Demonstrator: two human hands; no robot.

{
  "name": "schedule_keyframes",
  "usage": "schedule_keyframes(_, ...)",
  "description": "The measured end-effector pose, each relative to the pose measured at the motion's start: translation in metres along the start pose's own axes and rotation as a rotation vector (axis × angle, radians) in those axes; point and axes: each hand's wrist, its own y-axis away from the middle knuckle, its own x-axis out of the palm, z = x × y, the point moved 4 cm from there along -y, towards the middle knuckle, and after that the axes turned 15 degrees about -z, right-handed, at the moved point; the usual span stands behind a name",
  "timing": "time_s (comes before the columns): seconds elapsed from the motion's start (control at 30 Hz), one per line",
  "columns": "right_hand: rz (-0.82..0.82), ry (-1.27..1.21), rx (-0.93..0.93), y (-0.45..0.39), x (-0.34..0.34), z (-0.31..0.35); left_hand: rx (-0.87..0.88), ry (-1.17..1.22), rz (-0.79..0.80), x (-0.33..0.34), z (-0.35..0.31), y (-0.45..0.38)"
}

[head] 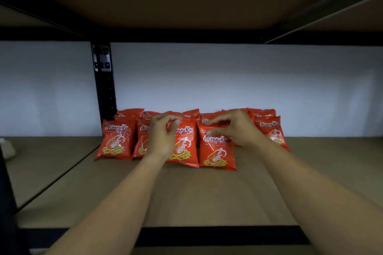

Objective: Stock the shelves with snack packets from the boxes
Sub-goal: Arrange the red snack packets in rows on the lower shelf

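Head view into a shelving bay. A cluster of red prawn-cracker packets (192, 134) stands in rows at the back of the brown shelf board (186, 196), against the white wall (228, 76) and just right of a black upright post (104, 83). Both forearms reach in from the lower edge.

The left hand (160, 136) sits over the front row, its fingers curled with thumb and fingertips closing on the top edge of the centre packet (183, 147). The right hand (234, 128) arches above the neighbouring front packet (216, 151), fingers curved downward and thumb spread apart from them; its fingertips meet the packet's upper edge, though whether they pinch it cannot be told.

Further packets stand to either side: one at the far left (116, 141) and one at the far right (271, 130). The underside of the next shelf (186, 6) spans the top.
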Motion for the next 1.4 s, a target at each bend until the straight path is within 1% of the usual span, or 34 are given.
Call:
schedule_keyframes(0.07, -0.015, 0.135, -0.114, -0.013, 0.007, -0.01, -0.083, -0.01, 0.023, 0.012, 0.008, -0.001)
schedule_keyframes(0.1, -0.026, 0.217, -0.183, -0.018, 0.01, -0.015, -0.094, -0.01, 0.036, 0.016, 0.01, 0.001)
schedule_keyframes(0.17, -0.036, 0.288, -0.264, -0.025, 0.016, -0.023, -0.049, 0.001, 0.042, 0.023, 0.012, 0.007)
schedule_keyframes(0.2, -0.05, 0.298, -0.286, -0.026, 0.017, -0.026, -0.023, 0.023, 0.054, 0.026, 0.014, 0.01)
schedule_keyframes(0.27, -0.108, 0.284, -0.333, -0.028, 0.02, -0.031, -0.022, 0.086, 0.134, 0.033, 0.017, 0.014)
schedule_keyframes(0.33, -0.134, 0.222, -0.308, -0.028, 0.025, -0.04, -0.049, 0.13, 0.219, 0.038, 0.021, 0.015)
schedule_keyframes(0.4, -0.17, 0.174, -0.288, -0.029, 0.027, -0.045, -0.016, 0.11, 0.275, 0.041, 0.022, 0.015)
schedule_keyframes(0.47, -0.205, 0.181, -0.314, -0.028, 0.027, -0.046, 0.037, 0.058, 0.296, 0.042, 0.024, 0.015)
schedule_keyframes(0.53, -0.145, 0.223, -0.299, -0.023, 0.027, -0.049, 0.063, 0.03, 0.302, 0.043, 0.026, 0.014)
schedule_keyframes(0.6, -0.013, 0.323, -0.292, -0.02, 0.029, -0.056, 0.075, 0.014, 0.317, 0.044, 0.028, 0.015)
schedule_keyframes(0.67, 0.082, 0.417, -0.327, -0.017, 0.027, -0.061, 0.067, 0.003, 0.357, 0.046, 0.032, 0.014)
schedule_keyframes(0.7, 0.101, 0.44, -0.347, -0.016, 0.026, -0.061, 0.065, 0.0, 0.381, 0.047, 0.035, 0.014)
schedule_keyframes(0.77, 0.101, 0.458, -0.381, -0.017, 0.024, -0.06, 0.077, -0.006, 0.412, 0.048, 0.039, 0.014)
schedule_keyframes(0.9, 0.131, 0.544, -0.489, -0.022, 0.031, -0.065, 0.126, -0.065, 0.404, 0.053, 0.041, 0.013)
schedule_keyframes(0.97, 0.1, 0.608, -0.562, -0.022, 0.035, -0.07, 0.171, -0.169, 0.4, 0.056, 0.041, 0.012)
schedule_keyframes(1.03, 0.023, 0.7, -0.627, -0.019, 0.039, -0.074, 0.255, -0.337, 0.396, 0.059, 0.041, 0.011)
schedule_keyframes(1.1, -0.023, 0.759, -0.6, -0.014, 0.042, -0.078, 0.376, -0.544, 0.376, 0.061, 0.039, 0.011)
schedule_keyframes(1.17, -0.012, 0.769, -0.543, -0.009, 0.046, -0.082, 0.426, -0.643, 0.384, 0.062, 0.039, 0.012)
schedule_keyframes(1.3, 0.035, 0.728, -0.513, 0.002, 0.045, -0.077, 0.403, -0.561, 0.464, 0.064, 0.044, 0.012)
schedule_keyframes(1.4, 0.026, 0.608, -0.421, 0.015, 0.036, -0.071, 0.429, -0.582, 0.445, 0.061, 0.042, 0.012)
